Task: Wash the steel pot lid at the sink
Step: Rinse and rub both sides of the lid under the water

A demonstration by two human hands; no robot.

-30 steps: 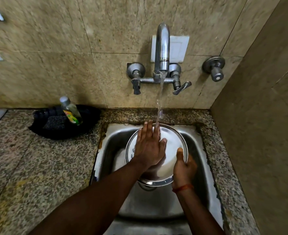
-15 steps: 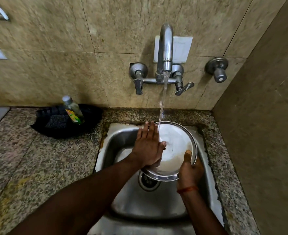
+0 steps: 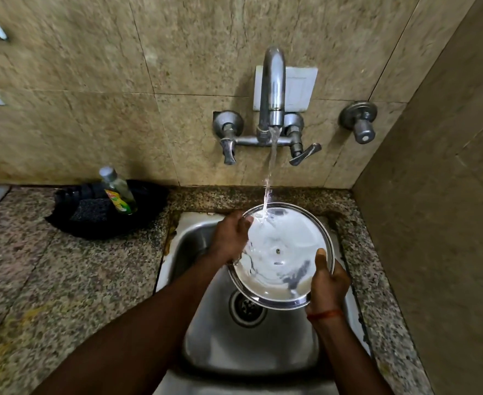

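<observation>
head view: the steel pot lid [image 3: 280, 252] is held tilted over the sink [image 3: 251, 352], above and just to the right of the drain [image 3: 246, 307], hollow side up. the right hand [image 3: 327, 283] grips its near right rim, thumb pressed on the inner face and fingers behind. the left hand [image 3: 230, 238] is at the left rim and seems to clasp it, fingers wrapped under the edge, though blur and splashing water make that less than certain. water [image 3: 271, 166] from the tap [image 3: 273, 86] lands on the lid's far edge and sheets across the inside.

what could go wrong: wet steel held only by its rim is slippery, so the lid could slide out and clang into the sink. tilted further toward the person, the hollow could throw water over the counter [image 3: 49, 280] or the forearms.

hard to make out: the lid's outer side and any knob are hidden beneath it, as are both sets of fingers behind the rim. the dark smears near the right thumb may be reflections or residue; i cannot tell which. glare washes out much of the inner face. the soap bottle [image 3: 119, 191] and scrub pad [image 3: 88, 213] sit in a black tray [image 3: 149, 201] to the left, well apart from the hands.
</observation>
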